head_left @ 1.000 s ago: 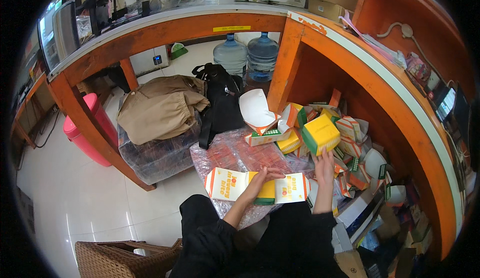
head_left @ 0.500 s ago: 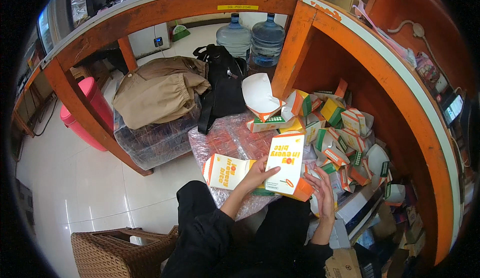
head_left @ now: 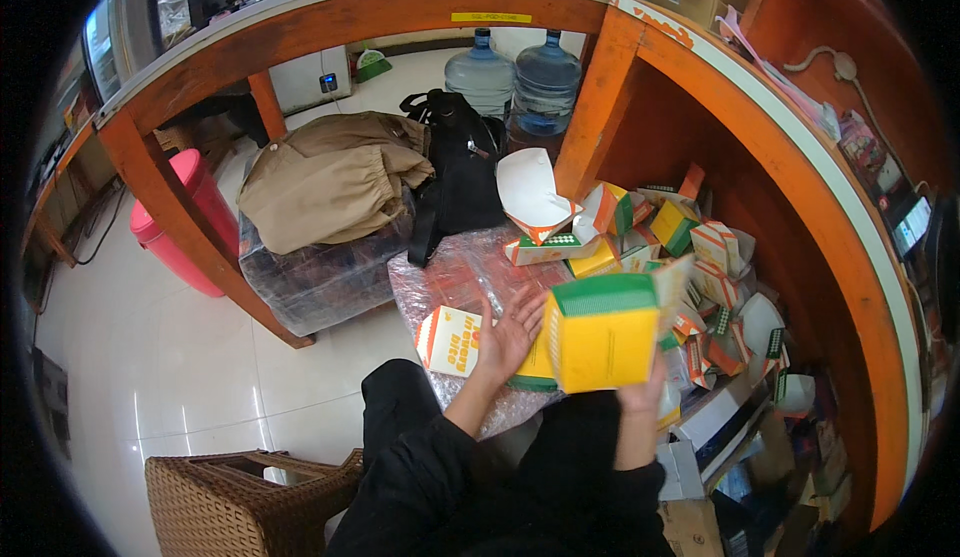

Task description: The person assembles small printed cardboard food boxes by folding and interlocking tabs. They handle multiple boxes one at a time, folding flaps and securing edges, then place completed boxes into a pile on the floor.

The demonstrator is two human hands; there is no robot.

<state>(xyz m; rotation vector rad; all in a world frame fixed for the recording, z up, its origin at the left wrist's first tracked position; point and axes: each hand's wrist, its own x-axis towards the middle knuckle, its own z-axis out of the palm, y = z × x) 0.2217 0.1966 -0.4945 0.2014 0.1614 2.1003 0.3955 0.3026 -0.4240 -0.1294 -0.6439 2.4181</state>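
Observation:
My right hand (head_left: 643, 389) grips a yellow and green paper food box (head_left: 605, 347) by its lower right side, and its fingers are partly hidden behind it. The box is raised above my lap, slightly blurred. Just left of it my left hand (head_left: 510, 339) is open, palm up, fingers spread, with nothing in it. Beneath the left hand a white food box with orange trim (head_left: 448, 341) lies on a plastic-wrapped bundle (head_left: 420, 282). A yellow part of a box (head_left: 537, 362) shows between the two hands.
A heap of folded food boxes (head_left: 715, 287) fills the orange shelf compartment on the right. An open white tray-like box (head_left: 530, 187) sits beside the orange post. Beyond lie a black bag (head_left: 465, 182), a tan jacket (head_left: 330, 182) and water jugs (head_left: 545, 82). A wicker stool (head_left: 240, 502) stands lower left.
The held box has turned from its white printed face to its yellow and green side. My left hand has let go of it and opened; my right hand now holds it alone.

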